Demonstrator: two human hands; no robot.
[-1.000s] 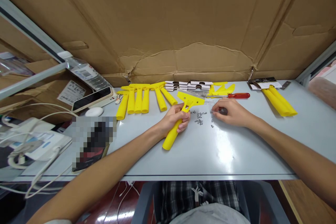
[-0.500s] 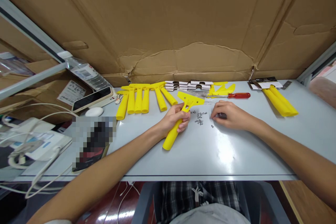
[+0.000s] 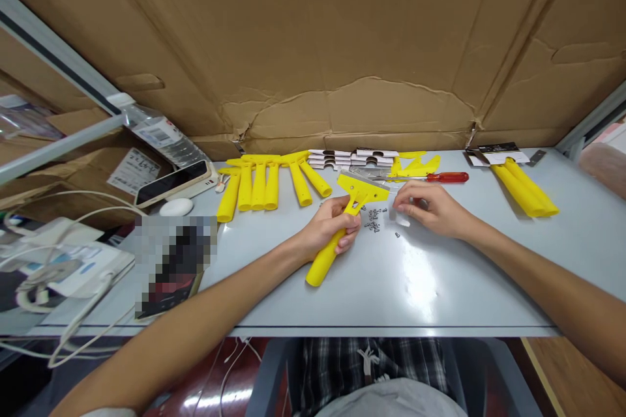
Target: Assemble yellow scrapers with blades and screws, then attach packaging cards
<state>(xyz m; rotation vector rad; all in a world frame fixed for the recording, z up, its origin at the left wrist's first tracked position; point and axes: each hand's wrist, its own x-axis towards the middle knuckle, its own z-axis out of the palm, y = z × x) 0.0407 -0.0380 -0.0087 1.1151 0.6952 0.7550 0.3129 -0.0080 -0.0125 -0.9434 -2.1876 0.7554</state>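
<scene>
My left hand [image 3: 332, 229] is wrapped round the handle of a yellow scraper [image 3: 320, 267], its wide head tilted up and to the right. A grey strip shows along the head's upper edge, and small holes are visible in its face. Just right of the head is my right hand [image 3: 425, 207], thumb and fingertips drawn together in a pinch; whatever may be between them is too small to make out. Small metal screws [image 3: 374, 220] lie in a loose pile between the hands, with a single screw [image 3: 398, 235] apart from it. Behind them rests a screwdriver [image 3: 447, 177] with a red handle.
Several yellow scraper handles [image 3: 258, 187] line the back left. Stacked white cards [image 3: 330, 159] and flat yellow pieces [image 3: 415, 166] sit along the cardboard wall [image 3: 366, 45]. Two carded scrapers [image 3: 525, 189] lie right. A phone [image 3: 171, 184], bottle [image 3: 166, 140] and cables [image 3: 73, 332] crowd the left.
My left hand has moved the scraper slightly right, towards my right hand. My right hand has lifted a little off the tabletop beside the screws, its fingers turned towards the scraper head.
</scene>
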